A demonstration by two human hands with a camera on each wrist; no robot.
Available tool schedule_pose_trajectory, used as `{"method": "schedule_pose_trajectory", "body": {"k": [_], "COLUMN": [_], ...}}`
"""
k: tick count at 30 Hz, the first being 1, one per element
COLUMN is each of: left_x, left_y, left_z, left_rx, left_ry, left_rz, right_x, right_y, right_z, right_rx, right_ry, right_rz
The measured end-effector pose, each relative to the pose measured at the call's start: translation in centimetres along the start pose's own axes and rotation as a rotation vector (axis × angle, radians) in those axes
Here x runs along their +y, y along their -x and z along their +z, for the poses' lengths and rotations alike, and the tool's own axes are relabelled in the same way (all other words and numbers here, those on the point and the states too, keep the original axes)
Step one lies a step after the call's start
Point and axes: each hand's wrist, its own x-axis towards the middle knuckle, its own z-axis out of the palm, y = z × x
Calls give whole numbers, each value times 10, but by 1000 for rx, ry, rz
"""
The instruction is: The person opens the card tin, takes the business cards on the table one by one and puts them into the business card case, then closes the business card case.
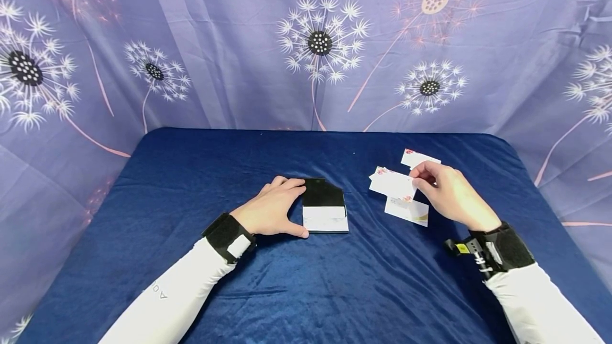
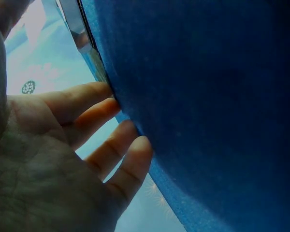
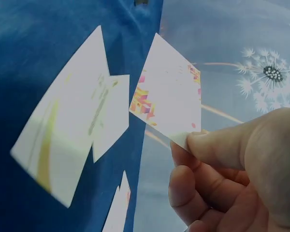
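Curtain (image 1: 229,57): lilac, printed with dandelions, hanging behind the bench and down both sides in front of you.
Bench (image 1: 282,296): covered in dark blue cloth, carrying everything you handle.
Sleeves (image 1: 174,293): white on both your arms, each ending at a black wrist strap (image 1: 508,248).
Left grip (image 1: 270,208): spread wide at the card case's left side, your fingers by its upper corner and your thumb by its lower one.
Right grip (image 1: 444,192): narrow, holding one card between your thumb and forefinger.
Card case (image 1: 323,193): lying near the bench's middle, opened out, its black part away from you and its pale, shiny part towards you.
Gold-striped card (image 1: 411,212): lying right of the case, partly covered in your head view by the card you hold.
Far card (image 1: 417,157): white with red flowers, beyond your right grip.
Held card (image 1: 396,182): white with flowered corners, above the bench; you cannot tell whether it touches the cards beneath.
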Motion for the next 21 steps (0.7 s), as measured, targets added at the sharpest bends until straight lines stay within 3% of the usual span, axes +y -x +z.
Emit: {"method": "schedule_pose_trajectory", "body": {"k": [12, 21], "left_x": [-1, -2], "left_y": [0, -1], "left_z": [1, 2], "left_rx": [-1, 2], "left_ry": [-1, -5], "left_rz": [5, 7], "right_x": [-23, -38], "right_y": [-18, -30], "right_z": [5, 14], "right_rx": [-16, -84], "right_ry": [-48, -84], "right_rz": [-33, -20]}}
